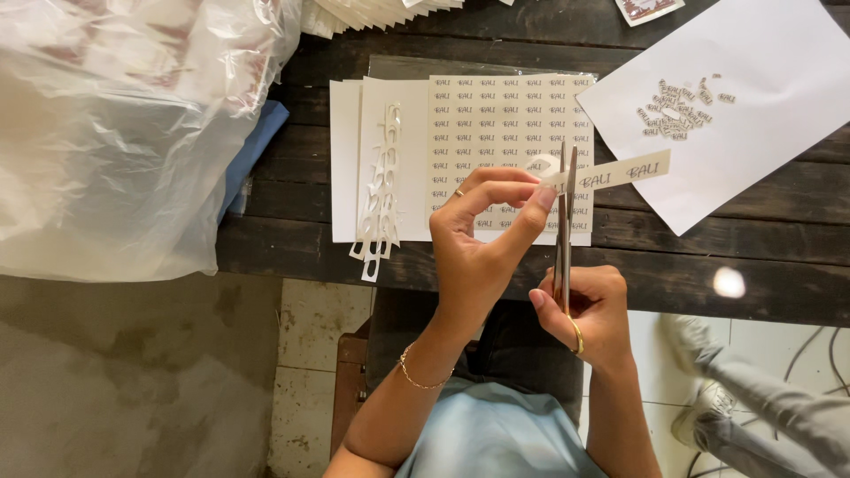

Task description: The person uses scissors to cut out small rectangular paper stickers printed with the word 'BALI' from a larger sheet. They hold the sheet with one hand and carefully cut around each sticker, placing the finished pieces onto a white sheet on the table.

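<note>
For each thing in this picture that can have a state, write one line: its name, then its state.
left hand: pinching the paper strip
right hand: gripping the scissors
scissors: blades nearly closed on the strip
paper strip: held above the table
sticker sheet: flat, partly cut
plastic bag: crumpled, full
</note>
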